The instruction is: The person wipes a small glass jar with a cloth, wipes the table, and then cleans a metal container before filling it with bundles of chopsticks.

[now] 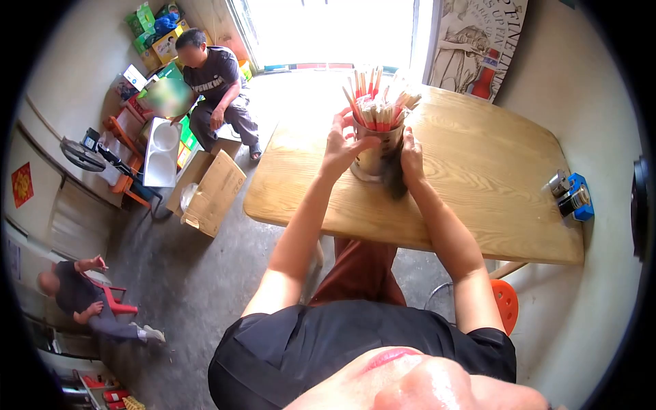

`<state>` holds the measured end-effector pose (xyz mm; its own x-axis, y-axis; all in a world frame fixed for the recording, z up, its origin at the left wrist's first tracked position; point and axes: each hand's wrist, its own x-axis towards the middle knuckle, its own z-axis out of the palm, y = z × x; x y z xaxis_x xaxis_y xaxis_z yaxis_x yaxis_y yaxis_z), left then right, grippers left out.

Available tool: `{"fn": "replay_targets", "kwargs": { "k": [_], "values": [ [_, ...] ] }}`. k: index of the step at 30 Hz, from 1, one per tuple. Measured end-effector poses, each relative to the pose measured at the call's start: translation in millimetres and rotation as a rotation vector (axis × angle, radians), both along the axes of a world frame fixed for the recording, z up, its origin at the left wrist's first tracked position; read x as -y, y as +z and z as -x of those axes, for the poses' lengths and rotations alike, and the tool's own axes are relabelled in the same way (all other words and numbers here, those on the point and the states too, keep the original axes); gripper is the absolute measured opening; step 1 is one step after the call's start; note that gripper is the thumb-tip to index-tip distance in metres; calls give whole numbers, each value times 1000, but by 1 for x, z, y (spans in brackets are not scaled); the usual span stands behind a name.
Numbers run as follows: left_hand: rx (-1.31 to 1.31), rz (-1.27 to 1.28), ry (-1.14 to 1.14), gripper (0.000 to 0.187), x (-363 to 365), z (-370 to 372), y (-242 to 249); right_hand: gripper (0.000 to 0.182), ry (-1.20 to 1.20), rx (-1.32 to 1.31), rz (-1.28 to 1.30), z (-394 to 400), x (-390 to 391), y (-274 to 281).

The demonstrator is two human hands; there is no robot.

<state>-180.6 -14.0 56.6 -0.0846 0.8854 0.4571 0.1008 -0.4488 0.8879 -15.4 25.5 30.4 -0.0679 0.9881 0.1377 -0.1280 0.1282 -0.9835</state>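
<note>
Both my hands are on the metal cup (372, 160), which stands on the wooden table (478, 178), a bit back from the near edge and left of centre. My left hand (339, 147) grips the cup's left side, thumb hooked near the rim, fingers reaching up to the chopsticks (377, 102). My right hand (411, 158) is pressed flat against the right side, fingers wrapped round it. So both are closed on the cup, neither free.

The cup is packed w/ chopsticks in paper sleeves, red ends showing, standing upright and fanned a bit at the top. It looks full, maybe overfull. There's a dark streak (394, 179) down the front of the cup btw my hands; can't tell if it's shadow or sth else.

Progress, as I judge it: the sticks are already in and the cup is upright on the table. No loose chopsticks lying on the tabletop that I can see. What's left seems small, e.g. steadying or squaring up the bundle.

At the table's right edge, well apart from the cup, sit small jars (567, 191) w/ a blue box. A seated person (215, 89) is across the room by a cardboard box (208, 191); another person (82, 301) sits at lower left on a red chair.
</note>
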Motion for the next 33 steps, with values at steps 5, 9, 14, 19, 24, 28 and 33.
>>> {"fn": "replay_targets", "kwargs": {
  "k": [5,9,14,19,24,28,33],
  "values": [
    [194,7,-95,81,18,-11,6,52,-333,141,-170,0,-19,-27],
    [-112,85,114,116,20,-36,23,50,-19,-119,-315,-17,4,9],
    [-2,8,217,102,20,-48,22,52,-19,-171,-284,-11,0,9],
    [-36,-113,337,97,15,-54,11,52,61,-92,-171,-17,-9,0],
    [-51,-112,365,102,15,-55,7,50,27,-98,-114,-13,0,5],
    [-61,-168,381,104,13,-55,0,44,20,-79,-95,-18,-6,0],
    [-67,-201,408,105,10,-56,-4,40,15,-72,-102,-18,-6,-2]
  ]
}}
